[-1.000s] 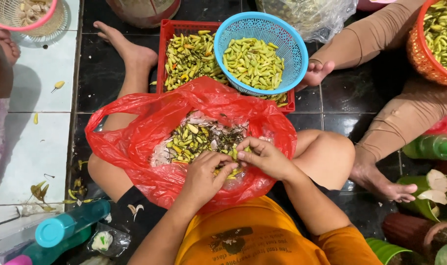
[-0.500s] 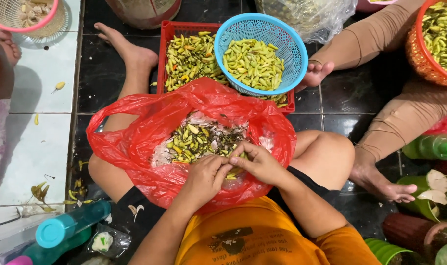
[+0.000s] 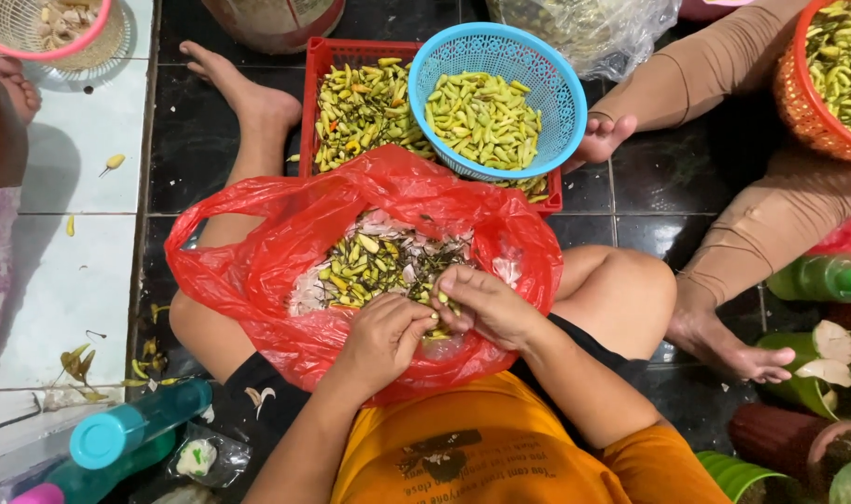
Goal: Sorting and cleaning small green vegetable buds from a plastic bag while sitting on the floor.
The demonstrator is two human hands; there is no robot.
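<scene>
Dark floor tiles [image 3: 631, 196] at 12 o'clock and pale ones at 9 o'clock frame a seated person with a red bag [image 3: 257, 252] in the lap. Both hands meet at the bag's 6 o'clock rim. Right hand [image 3: 486, 303]: grip narrow, fingertips pinched on a small green chili [image 3: 441, 299]. Left hand [image 3: 383, 341]: fingers curled, touching the right hand; what it holds, if anything, is hidden. Since half a second ago the right fingertips have drawn closer to the left hand and the pinch has tightened, which suggests a stem being pulled from one chili. Chili pile [image 3: 369, 261], mixed with stems and pale scraps, lies just beyond the grip toward 11 o'clock. Farther out at 12 o'clock: blue basket [image 3: 425, 79] of chilies resting on a red crate [image 3: 318, 103]. Orange basket [image 3: 799, 112] at 2 o'clock beside another person's legs. Teal bottle [image 3: 136, 429] at 8 o'clock.
</scene>
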